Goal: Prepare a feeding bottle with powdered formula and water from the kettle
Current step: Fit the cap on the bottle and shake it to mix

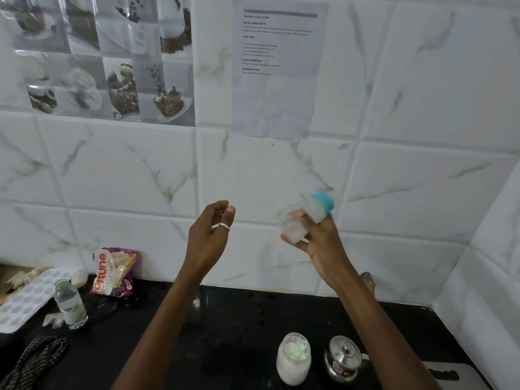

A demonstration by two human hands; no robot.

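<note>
Clear plastic feeding bottle [309,218] w/ a teal screw cap sits right of centre in the frame, held up against the wall tiles, tilted w/ the cap toward the upper right. It's smeared by blur; the contents look milky white, level can't be read. Right hand [319,243] grips it round the lower body, fingers wrapped. Left hand [209,232], centre frame, is raised beside it and well apart: fingers loosely curled, holding nothing, a pale ring on one finger.

Step, as I judge it: cap on + blur + cloudy fill = mixing by shaking, so powder and water are prob. already in. Next move calls for a firm grip, cap kept tight, then a check for lumps before setting it down upright.

Bottom right on the black stone counter [225,319]: clear powder jar [294,361], open, w/ white powder and what may be a scoop; just beside it a small lidded steel kettle [344,358]. Lower left: uncapped small glass bottle [70,305], purple-orange printed packet [112,271], pale ice tray [25,299], braided cord [33,358]. Printed sheet [278,66] is taped to the wall, upper centre.
</note>
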